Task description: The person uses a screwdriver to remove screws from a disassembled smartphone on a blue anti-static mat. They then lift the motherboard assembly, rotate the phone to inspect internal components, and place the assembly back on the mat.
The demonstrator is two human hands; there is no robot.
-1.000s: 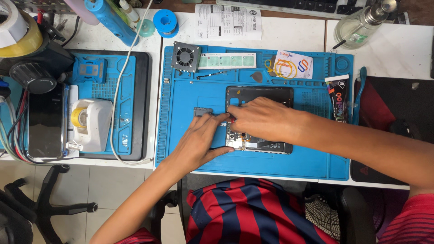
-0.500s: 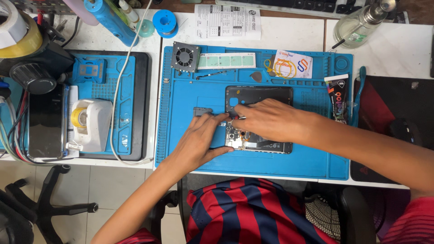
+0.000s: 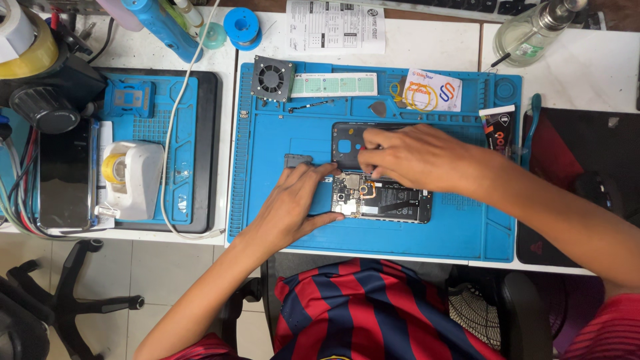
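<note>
Left hand (image 3: pixel 293 210) steadying opened phone (image 3: pixel 381 200), long axis left-right

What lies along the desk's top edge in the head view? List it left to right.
Yellow tape roll → blue bottle → blue spool → printed sheet → glass bottle.

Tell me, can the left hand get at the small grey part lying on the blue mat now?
Probably yes: the left hand lies right beside the small grey part, with only bare blue mat around it.
</note>
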